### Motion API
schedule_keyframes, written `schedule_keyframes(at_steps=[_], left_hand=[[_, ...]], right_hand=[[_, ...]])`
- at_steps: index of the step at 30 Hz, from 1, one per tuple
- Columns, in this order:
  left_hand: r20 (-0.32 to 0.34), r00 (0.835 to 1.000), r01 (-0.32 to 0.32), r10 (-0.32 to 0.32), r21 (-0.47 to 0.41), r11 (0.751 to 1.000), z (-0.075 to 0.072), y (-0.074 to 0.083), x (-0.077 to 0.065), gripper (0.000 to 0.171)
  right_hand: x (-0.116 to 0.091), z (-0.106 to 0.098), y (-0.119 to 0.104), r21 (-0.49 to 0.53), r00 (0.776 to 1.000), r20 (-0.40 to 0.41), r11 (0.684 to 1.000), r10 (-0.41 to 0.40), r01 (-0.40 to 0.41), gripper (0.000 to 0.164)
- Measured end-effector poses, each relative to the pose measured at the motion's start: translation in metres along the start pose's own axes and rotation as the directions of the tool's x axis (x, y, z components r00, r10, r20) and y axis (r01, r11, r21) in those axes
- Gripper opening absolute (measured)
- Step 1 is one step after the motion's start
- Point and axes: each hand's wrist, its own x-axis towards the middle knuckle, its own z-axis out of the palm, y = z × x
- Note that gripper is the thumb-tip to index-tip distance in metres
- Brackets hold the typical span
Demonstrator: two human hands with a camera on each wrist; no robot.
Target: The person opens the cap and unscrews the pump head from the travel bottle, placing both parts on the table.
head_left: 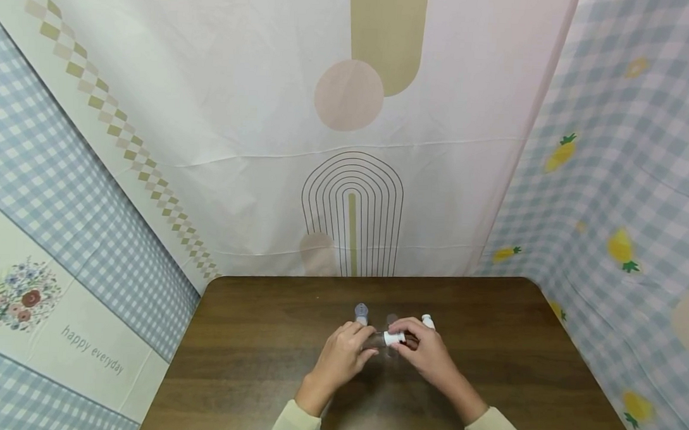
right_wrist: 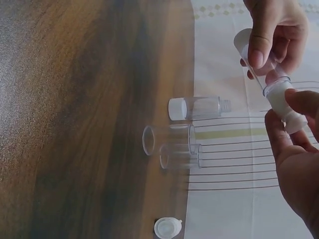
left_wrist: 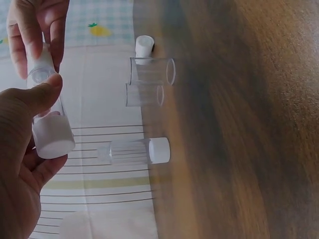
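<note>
My left hand [head_left: 342,351] grips a clear bottle [head_left: 376,340] around its body. The bottle's white base [left_wrist: 54,137] faces the camera in the left wrist view. My right hand [head_left: 425,354] pinches a white pump top [right_wrist: 285,104] between thumb and fingers, right at the bottle's neck. Bottle and pump top lie in one line, tilted, above the table. In the right wrist view the left thumb presses along the bottle's side.
A second clear bottle [left_wrist: 130,151] with a white base stands on the brown table [head_left: 249,344]. Beside it are a larger clear tube [left_wrist: 149,71] and a smaller clear tube [right_wrist: 180,156]. Another white top [head_left: 428,320] sits beyond the right hand. A patterned cloth hangs behind.
</note>
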Motion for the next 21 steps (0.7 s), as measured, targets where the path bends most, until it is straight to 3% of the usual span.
schedule_keyframes(at_steps=[7,11,14,18,21], left_hand=[[-0.014,1.000,0.006,-0.006,0.003,1.000,0.0007,-0.0006,-0.0006,0.044],[-0.016,1.000,0.007,-0.007,0.006,1.000,0.0017,-0.0012,-0.0008,0.043],[-0.020,1.000,0.004,-0.003,0.009,1.000,0.0026,-0.0018,-0.0012,0.043],[-0.020,1.000,-0.003,0.003,0.023,1.000,0.0028,-0.0021,-0.0013,0.043],[-0.018,1.000,-0.010,0.011,0.031,0.999,0.0029,-0.0021,-0.0007,0.043]], right_hand=[[-0.0008,-0.0058,0.0024,0.041,0.998,0.023,0.998,-0.053,0.052,0.028],[0.0018,-0.0056,0.0018,0.003,0.999,-0.004,0.999,-0.046,0.046,0.025],[0.0044,-0.0039,-0.0005,-0.072,0.999,-0.028,0.997,0.031,-0.033,0.022],[0.0072,-0.0041,-0.0051,-0.168,0.985,-0.016,0.971,0.170,-0.171,0.018],[0.0087,-0.0049,-0.0072,-0.201,0.975,0.008,0.955,0.223,-0.217,0.017]])
